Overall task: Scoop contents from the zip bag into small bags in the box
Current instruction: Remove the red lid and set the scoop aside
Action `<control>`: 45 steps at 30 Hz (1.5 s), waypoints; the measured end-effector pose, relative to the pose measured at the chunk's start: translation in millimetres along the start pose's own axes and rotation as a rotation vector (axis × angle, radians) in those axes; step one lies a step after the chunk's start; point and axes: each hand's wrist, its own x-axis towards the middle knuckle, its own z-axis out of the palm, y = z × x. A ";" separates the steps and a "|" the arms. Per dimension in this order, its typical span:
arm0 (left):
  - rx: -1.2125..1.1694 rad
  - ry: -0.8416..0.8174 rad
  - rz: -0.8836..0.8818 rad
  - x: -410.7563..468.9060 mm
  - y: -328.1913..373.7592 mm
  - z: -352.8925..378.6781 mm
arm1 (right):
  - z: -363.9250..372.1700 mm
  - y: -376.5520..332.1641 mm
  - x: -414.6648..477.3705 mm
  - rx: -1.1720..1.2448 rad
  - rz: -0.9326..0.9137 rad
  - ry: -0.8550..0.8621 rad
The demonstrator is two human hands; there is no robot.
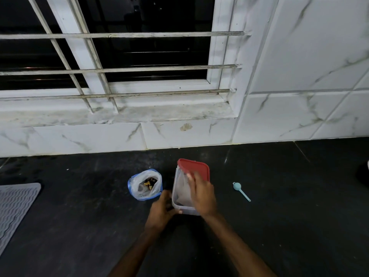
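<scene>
A clear plastic box (176,204) stands on the dark counter, with a pale small bag showing inside it. Its red lid (196,167) is tilted up at the box's far right side, leaving the left part uncovered. My right hand (201,193) lies on the lid's near edge, fingers curled on it. My left hand (162,208) grips the box's near left corner. To the left stands the zip bag (144,185), open at the top with a blue rim and dark and yellow pieces inside. A small teal scoop (240,190) lies to the right of the box.
A grey ribbed mat (14,208) lies at the counter's left edge. White marble-look tiles (299,114) and a barred window (119,66) rise behind the counter. A dark object (364,174) sits at the far right edge.
</scene>
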 end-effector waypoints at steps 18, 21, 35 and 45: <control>-0.018 -0.203 -0.119 14.4 13.8 -31.1 | -105.9 79.3 91.7 0.402 0.456 0.613; 0.131 -0.091 -0.116 23.1 24.9 -13.4 | -108.6 127.6 110.1 0.438 0.650 0.528; 0.733 0.187 0.040 93.2 73.2 16.1 | -103.8 220.1 141.5 0.388 0.945 0.180; 0.731 0.267 0.089 126.6 90.0 23.9 | -88.2 171.5 151.0 0.017 0.316 0.066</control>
